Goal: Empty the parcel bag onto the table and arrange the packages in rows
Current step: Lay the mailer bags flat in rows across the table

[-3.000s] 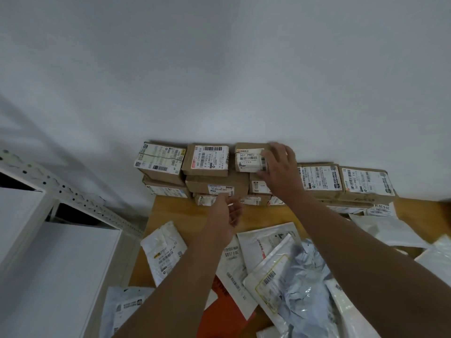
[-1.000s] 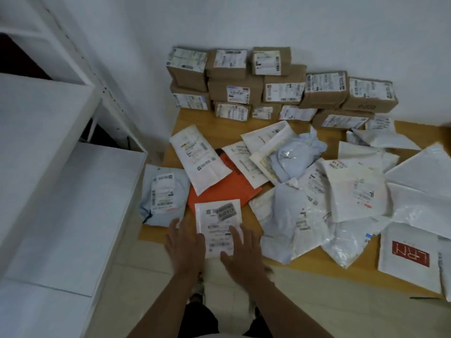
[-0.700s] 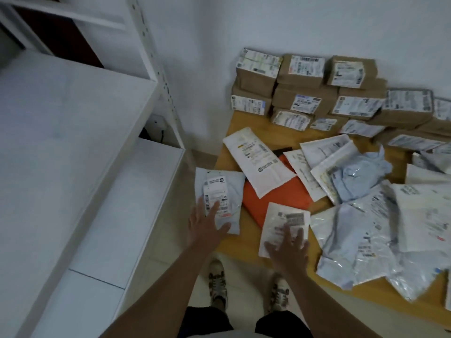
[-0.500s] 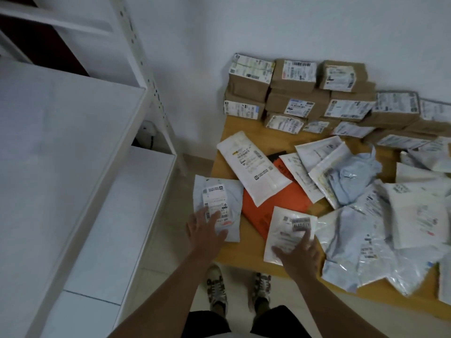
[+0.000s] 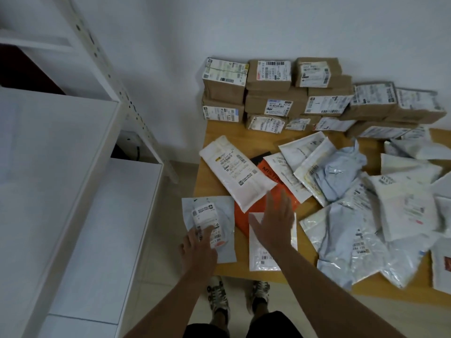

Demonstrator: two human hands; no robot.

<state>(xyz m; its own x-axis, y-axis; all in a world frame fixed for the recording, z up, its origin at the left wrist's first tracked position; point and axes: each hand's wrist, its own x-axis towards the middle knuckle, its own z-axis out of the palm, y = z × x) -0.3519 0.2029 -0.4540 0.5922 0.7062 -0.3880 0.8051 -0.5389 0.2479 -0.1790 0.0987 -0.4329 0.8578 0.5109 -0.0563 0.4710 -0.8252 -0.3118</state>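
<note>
My left hand (image 5: 199,247) rests with fingers flat on a pale blue mailer (image 5: 212,215) at the near left corner of the wooden table (image 5: 214,137). My right hand (image 5: 274,219) is open, fingers spread, over a small white mailer (image 5: 266,258) and the edge of an orange mailer (image 5: 244,220). A long white padded mailer (image 5: 236,172) lies across the orange one. Brown boxes (image 5: 268,93) with labels stand stacked in rows against the wall. Several white and grey poly mailers (image 5: 361,208) lie in a loose heap to the right.
A white metal shelving unit (image 5: 73,181) stands left of the table, with a narrow floor gap between them. The white wall runs behind the boxes. My shoes (image 5: 219,301) are on the tiled floor at the table's near edge.
My right hand has lifted off the small white mailer and moved forward toward the orange one. The left hand stays on the pale blue mailer. The camera has shifted slightly.
</note>
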